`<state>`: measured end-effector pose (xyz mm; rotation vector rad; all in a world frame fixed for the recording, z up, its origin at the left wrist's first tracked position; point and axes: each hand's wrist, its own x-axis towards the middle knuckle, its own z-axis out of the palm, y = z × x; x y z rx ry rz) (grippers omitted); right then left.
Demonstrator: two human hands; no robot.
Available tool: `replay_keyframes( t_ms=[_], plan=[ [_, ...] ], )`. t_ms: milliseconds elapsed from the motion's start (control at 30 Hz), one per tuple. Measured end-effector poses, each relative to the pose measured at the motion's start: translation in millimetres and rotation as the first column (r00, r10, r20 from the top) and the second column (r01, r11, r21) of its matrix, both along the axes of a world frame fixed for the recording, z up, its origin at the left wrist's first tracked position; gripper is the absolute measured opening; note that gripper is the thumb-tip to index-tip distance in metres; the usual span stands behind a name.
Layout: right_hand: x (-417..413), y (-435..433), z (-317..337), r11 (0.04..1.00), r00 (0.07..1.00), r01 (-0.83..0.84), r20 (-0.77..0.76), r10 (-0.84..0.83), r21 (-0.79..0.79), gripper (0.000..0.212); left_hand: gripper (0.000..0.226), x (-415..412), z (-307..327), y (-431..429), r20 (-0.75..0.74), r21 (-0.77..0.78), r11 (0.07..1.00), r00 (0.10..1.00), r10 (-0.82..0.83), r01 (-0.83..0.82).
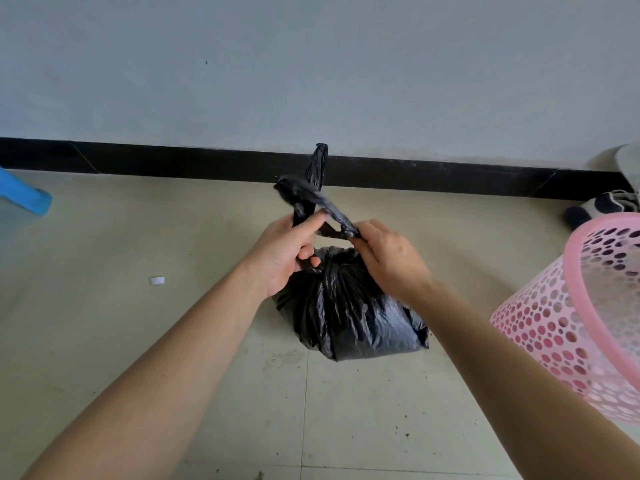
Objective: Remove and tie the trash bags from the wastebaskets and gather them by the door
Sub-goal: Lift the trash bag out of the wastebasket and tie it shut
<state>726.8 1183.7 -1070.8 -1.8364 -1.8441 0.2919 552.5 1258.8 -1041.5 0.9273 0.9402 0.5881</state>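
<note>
A full black trash bag [346,317] sits on the tiled floor in the middle of the view, its neck gathered. Two twisted ends of the bag [311,192] rise above it and cross each other. My left hand [287,254] grips one twisted end just above the neck, with the index finger stretched along the strand. My right hand [391,258] pinches the other end at the crossing. A pink perforated wastebasket [571,323] stands at the right with no bag in it.
A grey wall with a black skirting board [173,161] runs across just behind the bag. A blue plastic object [24,195] lies at the far left. A small white scrap [157,280] is on the floor. Dark striped cloth [602,206] lies behind the basket.
</note>
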Motion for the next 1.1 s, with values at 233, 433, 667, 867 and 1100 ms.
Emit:
replay_keyframes(
  t_ms=[233, 433, 667, 867, 1100],
  plan=[
    [-15, -11, -3, 0.969, 0.913, 0.157, -0.345, -0.216, -0.192, 0.029, 0.025, -3, -5, 2, 0.079, -0.203, 0.964, 0.979, 0.19, -0.171],
    [-11, -10, -7, 0.996, 0.989, 0.079, -0.129, -0.074, 0.037, 0.026, 0.019, -14, -4, 6, 0.0, -0.047, 0.974, 0.975, -0.222, 0.222],
    [-19, -10, -8, 0.981, 0.983, -0.184, 0.034, 0.182, 0.066, 0.03, 0.038, -18, -7, 1, -0.071, 0.0, 0.975, 0.973, -0.22, 0.22],
    [-15, -9, -2, 0.98, 0.943, 0.196, -0.271, -0.192, -0.013, 0.035, 0.037, -23, -11, 4, 0.134, -0.096, 0.966, 0.965, -0.226, 0.239],
    [-13, -11, -9, 0.975, 0.989, -0.143, 0.058, 0.135, 0.169, 0.013, 0.031, -18, -7, -2, -0.054, 0.019, 0.928, 0.928, -0.37, 0.371]
  ],
)
